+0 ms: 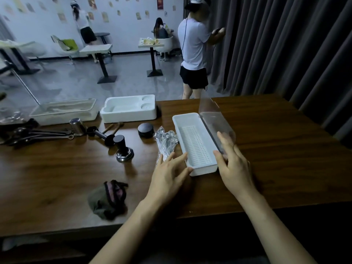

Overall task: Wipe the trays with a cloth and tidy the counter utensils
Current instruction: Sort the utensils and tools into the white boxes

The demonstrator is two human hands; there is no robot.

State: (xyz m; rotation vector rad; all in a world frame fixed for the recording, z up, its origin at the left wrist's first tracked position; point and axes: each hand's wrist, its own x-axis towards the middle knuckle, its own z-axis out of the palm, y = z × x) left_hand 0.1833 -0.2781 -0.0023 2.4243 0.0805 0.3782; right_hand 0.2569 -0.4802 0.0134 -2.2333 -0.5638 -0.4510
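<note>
Between our hands sits the tray [203,171] on the worktop [285,149], left hand [168,171] touching its near corner with straight fingers [181,159], right hand [234,164] flat against its open lid [209,109], and the cloth [107,200] lies left of both.

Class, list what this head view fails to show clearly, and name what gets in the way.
- Utensils at far left, head view: dark, cut by the frame edge; count unclear.
- Wrapped spoons: left hand and wrapper glare hide their number.
- Right hand: fingers blurred against the clear lid; grip unclear.
- Far tray: hazy lid hides contents.
</note>
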